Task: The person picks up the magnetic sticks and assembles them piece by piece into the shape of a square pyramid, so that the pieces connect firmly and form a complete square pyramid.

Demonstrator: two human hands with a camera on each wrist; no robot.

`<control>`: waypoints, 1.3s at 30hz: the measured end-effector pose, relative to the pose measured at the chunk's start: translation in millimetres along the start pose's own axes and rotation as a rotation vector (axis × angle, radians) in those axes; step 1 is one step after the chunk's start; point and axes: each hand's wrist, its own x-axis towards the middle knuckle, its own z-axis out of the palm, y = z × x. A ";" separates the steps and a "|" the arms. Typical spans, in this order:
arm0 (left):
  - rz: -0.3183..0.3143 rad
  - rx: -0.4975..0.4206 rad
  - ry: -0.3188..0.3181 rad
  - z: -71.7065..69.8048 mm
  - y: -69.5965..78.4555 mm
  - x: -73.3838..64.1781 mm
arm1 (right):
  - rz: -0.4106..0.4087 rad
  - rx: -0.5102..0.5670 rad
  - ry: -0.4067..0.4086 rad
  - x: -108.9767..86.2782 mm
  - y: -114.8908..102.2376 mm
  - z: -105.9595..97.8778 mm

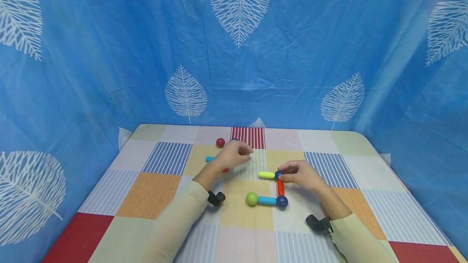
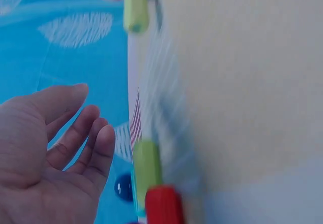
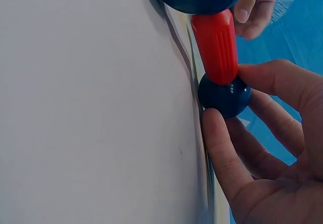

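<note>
A chain of toy pieces lies on the table. Its green ball joins a light-blue rod, which runs to a dark-blue ball. From there a red rod leads up to a second dark-blue ball, with a yellow-green rod pointing left. My right hand pinches that second ball between thumb and fingers. Fingers loosely bent and holding nothing, my left hand hovers over loose pieces. It partly covers a light-blue rod and a red rod; a green rod shows beside them.
A red ball and another dark-blue ball sit at the back, beyond my left hand. A patchwork cloth covers the table. Blue leaf-print curtains stand behind it and at both sides.
</note>
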 end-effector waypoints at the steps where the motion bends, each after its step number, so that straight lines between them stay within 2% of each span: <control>1: -0.017 -0.001 0.023 -4.2 -2.7 0.3 | 0.000 0.000 0.001 -0.1 0.2 -0.2; 3: -0.046 -0.004 0.058 -11.3 -8.1 0.6 | -0.002 0.000 0.001 -0.2 0.7 -0.5; 9: -0.073 -0.024 0.154 -23.8 -23.6 2.6 | -0.010 0.005 0.006 -0.1 3.2 -0.7; 14: -0.115 -0.085 0.210 -24.2 -30.6 6.5 | -0.018 0.005 0.012 0.9 6.9 -0.4; 21: -0.124 -0.067 0.288 -18.1 -30.7 17.5 | 0.007 -0.017 0.014 0.8 5.7 0.0; 26: -0.193 -0.029 0.302 -12.9 -26.4 23.0 | -0.006 -0.014 0.010 0.1 4.1 0.6; 32: -0.271 0.021 0.288 -7.4 -22.1 25.2 | -0.005 -0.006 0.005 -0.3 3.6 0.8; 39: -0.260 0.132 0.263 -4.4 -21.8 29.7 | -0.022 0.006 0.004 0.6 4.8 -0.4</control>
